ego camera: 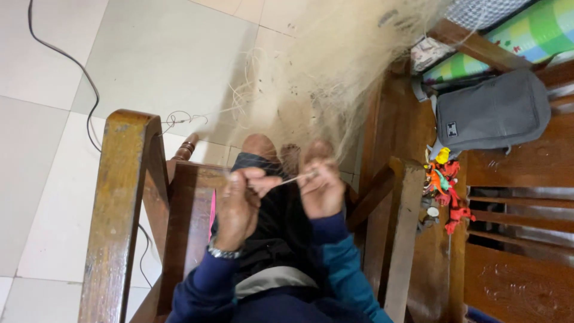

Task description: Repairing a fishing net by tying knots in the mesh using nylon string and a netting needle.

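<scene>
Fingertips of both hands pinched shut on one pale strand (291, 179), stretched taut between them above the lap. Left hand (238, 206) closes thumb and forefinger on its near end; right hand (321, 190) clamps the far end, remaining fingers curled in (a small tool in the pinch? too blurred to tell). The strand runs up into the fishing net (335, 66), a cream mass heaped past the knees and spilling over the tiled floor (149, 54). Judgement: net light, limp, tangle-prone, thread fine and slippery; best taken one strand at a time near a knot. Wooden chair arm (116, 209) left; grey bag (493, 113) right.
</scene>
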